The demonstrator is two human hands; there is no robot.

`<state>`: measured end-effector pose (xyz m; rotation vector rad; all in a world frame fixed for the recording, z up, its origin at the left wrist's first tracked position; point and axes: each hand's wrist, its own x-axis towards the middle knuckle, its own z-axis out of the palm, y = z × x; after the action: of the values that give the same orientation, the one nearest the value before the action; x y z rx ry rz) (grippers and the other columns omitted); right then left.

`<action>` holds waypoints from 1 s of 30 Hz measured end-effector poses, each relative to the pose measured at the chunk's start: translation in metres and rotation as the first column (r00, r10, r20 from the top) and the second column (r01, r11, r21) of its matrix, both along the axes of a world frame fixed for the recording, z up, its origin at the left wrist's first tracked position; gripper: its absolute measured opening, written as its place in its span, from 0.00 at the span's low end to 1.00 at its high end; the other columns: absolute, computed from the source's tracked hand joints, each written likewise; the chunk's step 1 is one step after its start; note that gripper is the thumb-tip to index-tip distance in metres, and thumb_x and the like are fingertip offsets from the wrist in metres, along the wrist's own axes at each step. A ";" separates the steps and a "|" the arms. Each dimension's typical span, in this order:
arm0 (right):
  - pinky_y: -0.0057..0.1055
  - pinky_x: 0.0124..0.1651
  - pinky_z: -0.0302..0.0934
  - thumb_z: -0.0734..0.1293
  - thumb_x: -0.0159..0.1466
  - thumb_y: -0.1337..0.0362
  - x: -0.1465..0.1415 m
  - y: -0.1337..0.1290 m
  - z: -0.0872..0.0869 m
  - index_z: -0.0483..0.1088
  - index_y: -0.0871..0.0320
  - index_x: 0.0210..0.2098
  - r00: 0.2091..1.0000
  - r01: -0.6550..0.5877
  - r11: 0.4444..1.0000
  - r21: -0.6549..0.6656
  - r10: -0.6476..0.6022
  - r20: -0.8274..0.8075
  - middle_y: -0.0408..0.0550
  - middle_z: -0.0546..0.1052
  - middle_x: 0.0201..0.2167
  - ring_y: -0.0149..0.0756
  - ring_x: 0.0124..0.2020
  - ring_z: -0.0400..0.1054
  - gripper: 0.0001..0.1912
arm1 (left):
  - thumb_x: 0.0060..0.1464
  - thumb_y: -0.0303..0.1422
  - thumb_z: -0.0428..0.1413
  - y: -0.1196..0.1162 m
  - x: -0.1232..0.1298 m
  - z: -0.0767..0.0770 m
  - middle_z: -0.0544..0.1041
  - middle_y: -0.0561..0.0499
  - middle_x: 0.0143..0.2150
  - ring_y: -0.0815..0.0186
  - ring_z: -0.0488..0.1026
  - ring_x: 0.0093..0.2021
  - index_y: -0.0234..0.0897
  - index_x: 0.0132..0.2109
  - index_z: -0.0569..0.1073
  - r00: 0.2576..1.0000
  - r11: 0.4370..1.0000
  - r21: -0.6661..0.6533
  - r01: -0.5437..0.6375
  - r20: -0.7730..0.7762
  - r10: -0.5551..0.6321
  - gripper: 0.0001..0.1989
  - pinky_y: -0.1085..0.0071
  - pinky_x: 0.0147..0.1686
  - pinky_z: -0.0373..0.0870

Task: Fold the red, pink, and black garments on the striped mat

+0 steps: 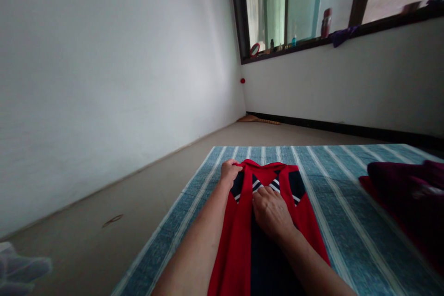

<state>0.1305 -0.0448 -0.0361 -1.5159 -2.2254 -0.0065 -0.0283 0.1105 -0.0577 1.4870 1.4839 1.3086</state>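
Garment (239, 226) in red and dark blue, with white stripes near its collar, lies lengthwise on a blue-and-white striped cloth (338, 203), collar end toward the far side. The left hand (229, 173) is at the garment's far left corner, its grip pinched together on the edge. The right hand (272, 209) rests on the garment's middle, just below the collar, fingers curled under; I cannot tell whether that grip is clamped on fabric. Dark purple clothing (398, 199) is piled to the right. A broom (249, 119) lies in the far corner on the floor (149, 194).
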 end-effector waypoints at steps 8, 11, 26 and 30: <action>0.35 0.39 0.50 0.56 0.67 0.71 0.000 -0.001 0.004 0.71 0.58 0.34 1.000 -0.003 1.000 -0.010 0.003 0.004 0.48 0.74 0.36 0.40 0.40 0.64 0.12 | 0.38 0.28 0.63 -0.017 0.000 0.010 0.73 0.57 0.26 0.69 0.69 0.29 0.36 0.30 0.73 0.996 1.000 0.004 -0.006 0.094 0.006 0.08 0.72 0.34 0.64; 0.35 0.39 0.50 0.56 0.67 0.71 0.001 -0.001 0.004 0.71 0.58 0.35 1.000 0.001 1.000 -0.007 -0.001 0.020 0.49 0.74 0.36 0.41 0.40 0.64 0.12 | 0.33 0.30 0.62 -0.020 0.000 0.013 0.74 0.57 0.25 0.68 0.70 0.28 0.37 0.29 0.73 0.984 1.000 0.000 0.010 0.179 -0.010 0.10 0.71 0.33 0.64; 0.35 0.39 0.51 0.56 0.67 0.71 0.000 -0.001 0.004 0.71 0.57 0.34 1.000 0.007 1.000 0.013 -0.007 0.009 0.48 0.74 0.35 0.40 0.40 0.65 0.13 | 0.31 0.31 0.64 -0.024 0.002 0.022 0.72 0.59 0.24 0.71 0.68 0.26 0.37 0.29 0.71 0.950 0.992 0.124 -0.010 0.309 -0.029 0.13 0.74 0.31 0.63; 0.35 0.39 0.51 0.57 0.66 0.71 0.000 -0.001 0.005 0.71 0.58 0.34 1.000 0.005 1.000 0.011 -0.005 0.010 0.49 0.74 0.36 0.41 0.40 0.65 0.12 | 0.31 0.31 0.63 -0.025 0.002 0.025 0.71 0.59 0.24 0.71 0.67 0.26 0.37 0.28 0.71 0.947 0.990 0.141 -0.003 0.317 -0.042 0.12 0.75 0.31 0.61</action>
<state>0.1306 -0.0461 -0.0306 -1.5193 -2.2254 -0.0274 -0.0268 0.0853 -0.0331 1.2937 1.1857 1.5838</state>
